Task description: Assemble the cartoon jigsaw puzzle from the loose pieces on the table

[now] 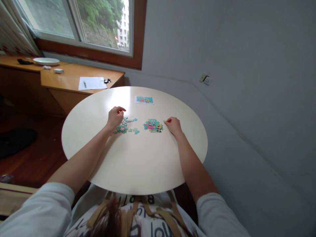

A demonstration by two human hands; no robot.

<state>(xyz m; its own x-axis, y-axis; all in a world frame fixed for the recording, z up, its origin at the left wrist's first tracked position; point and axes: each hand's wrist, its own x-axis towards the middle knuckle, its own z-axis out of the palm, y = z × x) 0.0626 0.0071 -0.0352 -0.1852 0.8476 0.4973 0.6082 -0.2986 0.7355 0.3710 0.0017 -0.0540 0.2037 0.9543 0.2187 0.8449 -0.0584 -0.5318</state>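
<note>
A round cream table [138, 164] carries a partly joined cartoon jigsaw [153, 125] near its middle. Left of it lies a scatter of loose teal pieces [127, 126]. My left hand [115, 117] rests over those loose pieces, fingers curled downward; whether it holds one is hidden. My right hand [173, 125] sits at the right edge of the joined part, fingertips pinched on a small puzzle piece [165, 121]. A small reference picture [144, 99] lies at the table's far side.
A wooden desk [69, 80] stands at the back left under the window, bearing a white plate [46, 61], a paper sheet [91, 83] and small items. A grey wall with a socket [205, 79] runs along the right. Dark wooden floor lies left.
</note>
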